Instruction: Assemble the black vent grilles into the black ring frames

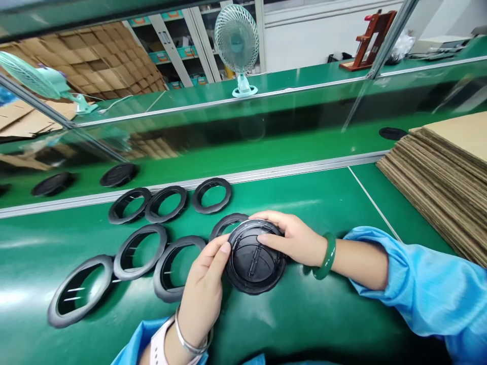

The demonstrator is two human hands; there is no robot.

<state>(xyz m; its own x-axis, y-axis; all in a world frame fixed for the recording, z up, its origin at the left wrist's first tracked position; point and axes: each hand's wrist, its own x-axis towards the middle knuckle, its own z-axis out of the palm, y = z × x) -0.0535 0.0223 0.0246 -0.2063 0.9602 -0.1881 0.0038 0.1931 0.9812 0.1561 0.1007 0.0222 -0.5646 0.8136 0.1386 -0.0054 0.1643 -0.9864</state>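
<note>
Left hand, silver bangle on wrist, fingers curled on near-left edge of round black plastic disc. Right hand, green jade bangle, gripping disc's far rim. Disc flat on green belt, overlapping a black ring. Beyond: more black plastic rings, stacked brown cardboard sheets right, pale green desk fan far.

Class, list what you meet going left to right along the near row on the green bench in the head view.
Large black ring → second ring → third ring → left hand → black round disc → right hand → green bangle → blue sleeve.
</note>
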